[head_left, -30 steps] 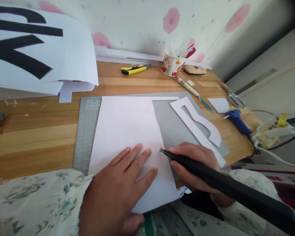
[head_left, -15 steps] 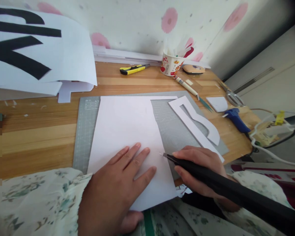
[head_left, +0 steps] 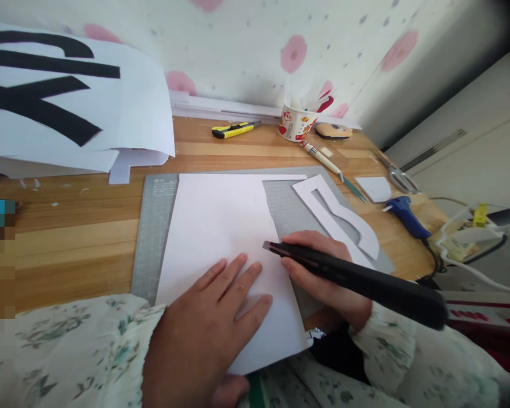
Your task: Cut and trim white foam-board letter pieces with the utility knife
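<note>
A white sheet (head_left: 221, 215) lies on a grey cutting mat (head_left: 148, 232). My left hand (head_left: 216, 317) rests flat on the sheet's lower part, its fingers spread and nothing held. In my right hand (head_left: 323, 272) is a black cutter knife (head_left: 357, 277), pinched near its blade end. The blade tip is over the sheet, close to its right edge, above and right of my left fingertips. Whether it touches the sheet I cannot tell. A white cut-out letter shape (head_left: 323, 215) lies on the mat to the right, beyond my right hand.
A yellow utility knife (head_left: 234, 130), a paper cup (head_left: 296, 121) and a glue pen (head_left: 322, 157) lie or stand behind the mat. Scissors (head_left: 402, 178) and a blue glue gun (head_left: 408, 215) are at the right. Sheets with black lettering (head_left: 140, 102) fill the back left.
My right hand and the black knife have moved left and up over the sheet, away from its right edge. My left hand stays flat on the sheet. The view has shifted slightly.
</note>
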The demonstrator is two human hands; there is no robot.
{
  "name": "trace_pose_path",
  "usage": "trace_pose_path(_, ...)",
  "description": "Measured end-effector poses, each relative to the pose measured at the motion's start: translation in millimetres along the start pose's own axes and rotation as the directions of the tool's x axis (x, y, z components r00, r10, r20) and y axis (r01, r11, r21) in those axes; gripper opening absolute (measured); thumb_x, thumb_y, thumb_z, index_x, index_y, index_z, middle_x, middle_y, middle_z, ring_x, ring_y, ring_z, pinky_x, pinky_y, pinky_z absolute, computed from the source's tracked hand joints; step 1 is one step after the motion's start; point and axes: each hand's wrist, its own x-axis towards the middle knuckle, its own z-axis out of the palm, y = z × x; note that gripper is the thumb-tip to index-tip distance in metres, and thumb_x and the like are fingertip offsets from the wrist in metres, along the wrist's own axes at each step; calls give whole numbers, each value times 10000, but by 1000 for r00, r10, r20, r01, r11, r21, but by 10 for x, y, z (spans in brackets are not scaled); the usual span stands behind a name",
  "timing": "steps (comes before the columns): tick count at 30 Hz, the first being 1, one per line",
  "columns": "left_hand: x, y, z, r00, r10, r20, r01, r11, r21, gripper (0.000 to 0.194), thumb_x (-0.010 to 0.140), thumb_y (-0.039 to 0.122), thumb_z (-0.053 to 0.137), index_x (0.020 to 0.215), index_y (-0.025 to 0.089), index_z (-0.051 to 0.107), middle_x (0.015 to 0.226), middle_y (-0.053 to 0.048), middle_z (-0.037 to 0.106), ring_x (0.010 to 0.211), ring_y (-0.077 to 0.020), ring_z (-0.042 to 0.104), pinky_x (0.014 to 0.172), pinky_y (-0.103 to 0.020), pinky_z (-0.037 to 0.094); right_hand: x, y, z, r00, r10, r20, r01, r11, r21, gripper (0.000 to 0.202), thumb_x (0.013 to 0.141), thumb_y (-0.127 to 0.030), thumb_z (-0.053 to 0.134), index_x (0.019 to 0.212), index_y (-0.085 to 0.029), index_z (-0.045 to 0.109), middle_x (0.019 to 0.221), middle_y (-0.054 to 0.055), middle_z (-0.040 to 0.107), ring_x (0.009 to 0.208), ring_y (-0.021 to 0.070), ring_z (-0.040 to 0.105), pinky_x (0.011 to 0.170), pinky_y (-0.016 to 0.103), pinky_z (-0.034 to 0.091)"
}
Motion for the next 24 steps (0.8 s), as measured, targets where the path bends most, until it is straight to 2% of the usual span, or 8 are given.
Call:
trace_pose_path(3, -8, -4, -2, 1000, 2, -1, -2, 1000, -4, 897, 567, 272, 806, 1402, 272, 477, 1575, -186, 195, 1423, -442, 176, 1116, -645, 212, 108, -3, 106, 1000, -5, -11, 6, 1000, 28, 220, 782, -185, 677, 995, -232, 645, 909, 24, 733, 810, 167, 693, 743, 287, 576)
trace_pose_path(8, 27, -27, 0, 1000, 10, 2, -10, 1000, -12, 877, 573, 314, 812, 1389, 253, 494, 1569, -193, 225, 1423, -442, 174, 1117, -636, 226, 214, -62, 161, 999, -33, 23, 32, 999, 14, 196, 787, -178, 655, 975, -231, 637, 875, 26, 735, 782, 167, 697, 713, 282, 575)
trace_pose_path(14, 30, -31, -1, 998, 29, -48, -29, 999, -17, 832, 601, 420, 810, 1362, 246, 522, 1555, -199, 265, 1409, -441, 233, 1113, -618, 260, 206, -58, 185, 999, -35, 9, 35, 999, 9, 191, 783, -175, 655, 966, -229, 634, 870, 20, 726, 771, 164, 686, 706, 280, 567)
trace_pose_path(19, 36, -15, -31, 1000, 20, -18, -21, 1000, -10, 811, 590, 346, 811, 1346, 236, 539, 1548, -201, 284, 1402, -442, 255, 1101, -619, 281, 183, -38, 179, 1000, -16, 17, 16, 1000, 5, 192, 796, -189, 650, 981, -235, 631, 897, 21, 717, 779, 164, 678, 722, 287, 566)
trace_pose_path(24, 33, -25, 1, 998, 28, -53, -28, 1000, -2, 825, 585, 377, 811, 1348, 231, 534, 1552, -190, 290, 1409, -430, 252, 1119, -601, 261, 196, -47, 184, 999, -44, 13, 44, 999, -11, 185, 790, -177, 649, 964, -234, 625, 870, 15, 723, 776, 163, 685, 709, 277, 567)
